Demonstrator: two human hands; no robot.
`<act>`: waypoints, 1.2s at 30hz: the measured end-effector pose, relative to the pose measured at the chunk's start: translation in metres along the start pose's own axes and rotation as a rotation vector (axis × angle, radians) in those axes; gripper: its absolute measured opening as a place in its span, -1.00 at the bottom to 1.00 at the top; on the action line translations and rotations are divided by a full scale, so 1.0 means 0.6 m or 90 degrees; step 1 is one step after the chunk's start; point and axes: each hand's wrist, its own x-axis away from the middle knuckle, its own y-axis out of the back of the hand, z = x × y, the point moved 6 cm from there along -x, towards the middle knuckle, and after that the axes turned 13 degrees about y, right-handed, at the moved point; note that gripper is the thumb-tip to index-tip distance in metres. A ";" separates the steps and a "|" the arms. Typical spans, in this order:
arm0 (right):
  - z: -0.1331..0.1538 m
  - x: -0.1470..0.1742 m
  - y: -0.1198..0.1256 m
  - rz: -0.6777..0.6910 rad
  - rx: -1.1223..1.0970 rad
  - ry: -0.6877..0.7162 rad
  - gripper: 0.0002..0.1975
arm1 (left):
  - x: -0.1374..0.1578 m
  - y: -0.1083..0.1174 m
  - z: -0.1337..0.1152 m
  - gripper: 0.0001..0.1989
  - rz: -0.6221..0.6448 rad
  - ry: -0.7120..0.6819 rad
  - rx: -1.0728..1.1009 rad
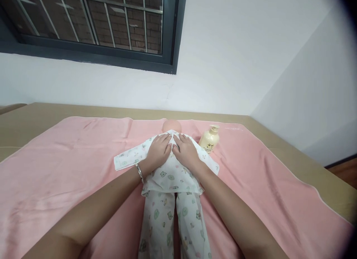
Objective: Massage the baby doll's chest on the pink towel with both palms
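A baby doll lies stretched out on a pink sheet, its head away from me. It is dressed in a white patterned long-sleeved top and matching trousers. My left hand rests flat on the left side of the top's upper part, with a silver bangle round the wrist. Beside it, my right hand lies flat on the right side, fingers stretched towards the doll's neck. Both hands are open and hold nothing. A pale yellow pump bottle is just beyond the right sleeve.
The pink sheet covers most of a tan surface, whose edges show at the back and right. Behind it rises a white wall with a dark-framed, barred window. Brown wood shows at the far right.
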 end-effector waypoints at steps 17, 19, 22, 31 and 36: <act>0.018 0.022 0.020 -0.067 0.078 -0.099 -0.63 | 0.034 0.042 -0.012 -0.76 -0.196 0.062 -0.012; 0.015 0.021 0.020 -0.058 0.070 -0.110 -0.60 | 0.032 0.041 -0.012 -0.75 -0.177 0.087 -0.033; 0.008 0.017 0.014 -0.035 0.045 -0.097 -0.53 | 0.025 0.029 -0.007 -0.69 -0.127 0.113 -0.059; -0.010 0.007 -0.005 0.019 -0.053 -0.063 -0.46 | 0.004 -0.005 0.019 -0.58 -0.001 0.128 0.015; -0.009 0.009 -0.005 0.017 -0.072 -0.049 -0.45 | 0.005 0.000 0.015 -0.59 0.002 0.122 0.027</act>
